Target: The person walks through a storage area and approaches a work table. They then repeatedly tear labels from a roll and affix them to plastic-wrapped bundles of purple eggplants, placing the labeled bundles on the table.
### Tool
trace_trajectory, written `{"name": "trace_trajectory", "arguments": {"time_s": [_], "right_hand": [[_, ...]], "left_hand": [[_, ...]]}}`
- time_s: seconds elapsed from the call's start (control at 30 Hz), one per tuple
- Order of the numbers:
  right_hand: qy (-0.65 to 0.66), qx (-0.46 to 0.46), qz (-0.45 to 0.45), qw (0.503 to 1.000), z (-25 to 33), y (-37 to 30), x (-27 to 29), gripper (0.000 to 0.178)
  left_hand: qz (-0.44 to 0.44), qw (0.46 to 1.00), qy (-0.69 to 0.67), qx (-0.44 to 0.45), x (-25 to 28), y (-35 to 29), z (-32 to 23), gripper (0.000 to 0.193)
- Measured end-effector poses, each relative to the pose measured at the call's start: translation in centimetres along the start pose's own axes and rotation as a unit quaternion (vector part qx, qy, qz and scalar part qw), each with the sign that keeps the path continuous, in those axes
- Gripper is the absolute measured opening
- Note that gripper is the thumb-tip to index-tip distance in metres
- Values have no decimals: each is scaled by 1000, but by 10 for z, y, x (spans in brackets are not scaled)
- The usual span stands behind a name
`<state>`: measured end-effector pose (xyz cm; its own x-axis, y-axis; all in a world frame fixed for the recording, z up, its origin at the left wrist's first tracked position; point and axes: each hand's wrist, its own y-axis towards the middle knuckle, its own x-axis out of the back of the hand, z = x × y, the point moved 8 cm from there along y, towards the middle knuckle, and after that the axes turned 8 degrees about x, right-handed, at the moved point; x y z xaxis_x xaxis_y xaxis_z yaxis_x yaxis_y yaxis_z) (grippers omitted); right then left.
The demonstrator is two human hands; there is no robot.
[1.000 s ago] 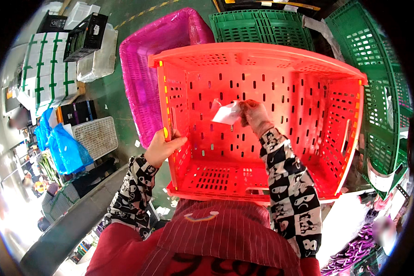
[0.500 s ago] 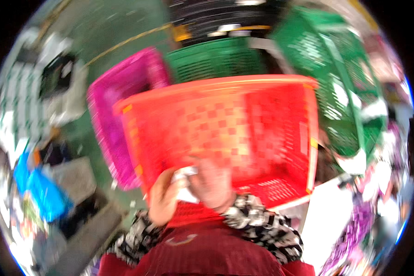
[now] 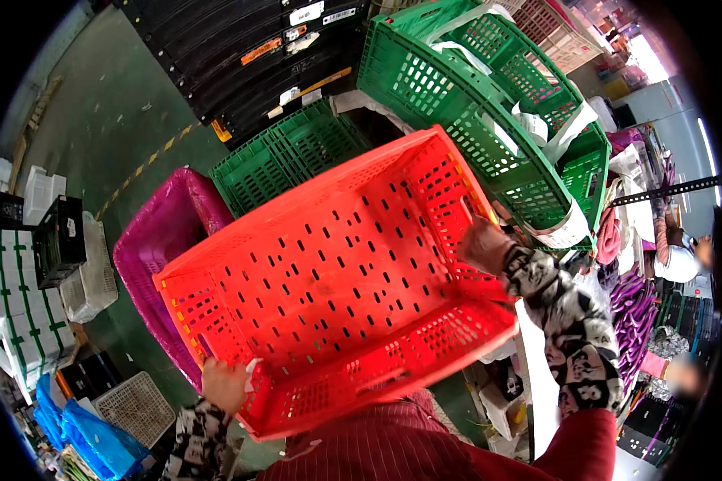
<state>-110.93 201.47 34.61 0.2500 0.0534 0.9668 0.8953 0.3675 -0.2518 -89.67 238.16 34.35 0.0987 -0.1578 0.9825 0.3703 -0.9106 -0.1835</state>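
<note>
A large red plastic crate (image 3: 321, 280), slotted on its floor and sides, is tilted in front of me with its open top toward me. My left hand (image 3: 225, 386) is closed on its near left rim, and a small white scrap (image 3: 252, 370) sticks out by the thumb. Closed on the crate's right end wall is my right hand (image 3: 486, 245); its fingertips are partly hidden by the wall. The crate's bottom has only a few small pale specks on it. Behind the crate's left end stands a magenta crate (image 3: 148, 250).
Green crates stand beyond: a low one (image 3: 293, 152) behind the red crate and a larger one (image 3: 489, 152) at right, holding white paper. Black bins (image 3: 217, 56) rise at the back. Purple eggplants (image 3: 632, 313) and people are at right; boxes (image 3: 28, 297) and a blue bag (image 3: 100, 433) at left.
My hands were together over the crate around something white; now they are apart, on its two ends. The red crate has tilted and turned, its right end higher.
</note>
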Motion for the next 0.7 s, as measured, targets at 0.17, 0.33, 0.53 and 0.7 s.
{"name": "trace_trajectory", "arguments": {"time_s": [0.17, 0.33, 0.53, 0.7], "right_hand": [[-18, -66, 41, 997, -44, -9, -53, 37], [184, -137, -129, 965, -2, 41, 21, 25], [670, -94, -250, 693, 120, 58, 78, 58], [764, -203, -288, 540, 147, 62, 83, 22]], "left_hand": [[9, 993, -109, 48, 19, 3, -2, 24], [9, 893, -409, 185, 47, -9, 10, 23], [-47, 758, -642, 100, 86, 43, -85, 50], [36, 558, -824, 88, 77, 41, -119, 36]]}}
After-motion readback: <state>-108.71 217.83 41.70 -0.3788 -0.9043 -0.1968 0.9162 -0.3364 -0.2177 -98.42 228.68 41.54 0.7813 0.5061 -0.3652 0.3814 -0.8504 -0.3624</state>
